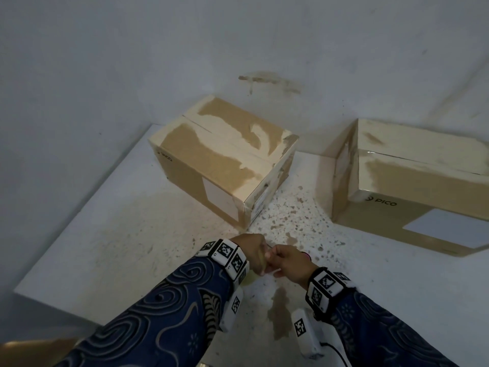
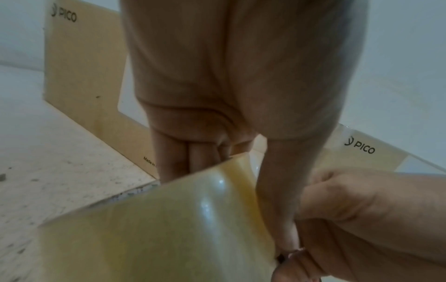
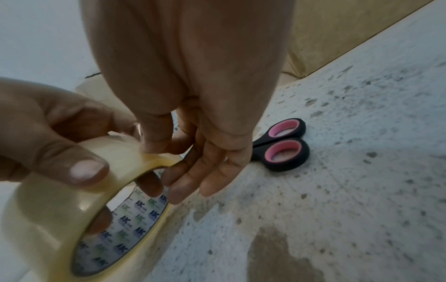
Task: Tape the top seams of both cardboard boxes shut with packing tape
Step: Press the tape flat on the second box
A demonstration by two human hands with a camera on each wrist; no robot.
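Two PICO cardboard boxes stand with their flaps closed. The left box (image 1: 225, 154) is straight ahead and the right box (image 1: 412, 186) is at the far right; each top has a seam line and pale torn patches. In front of them my hands meet over the floor. My left hand (image 1: 254, 256) holds a roll of clear yellowish packing tape (image 3: 55, 209), thumb on the outside and fingers through the core. My right hand (image 3: 169, 152) pinches the tape at the roll's top rim with thumb and forefinger, its other fingers hanging straight. The roll (image 2: 169, 229) fills the left wrist view.
Black scissors with pink handle rings (image 3: 282, 145) lie on the speckled floor just right of my right hand. A brown stain (image 1: 280, 313) marks the floor near me. A white wall rises behind the boxes. The pale floor slab ends at an edge on the left (image 1: 53, 260).
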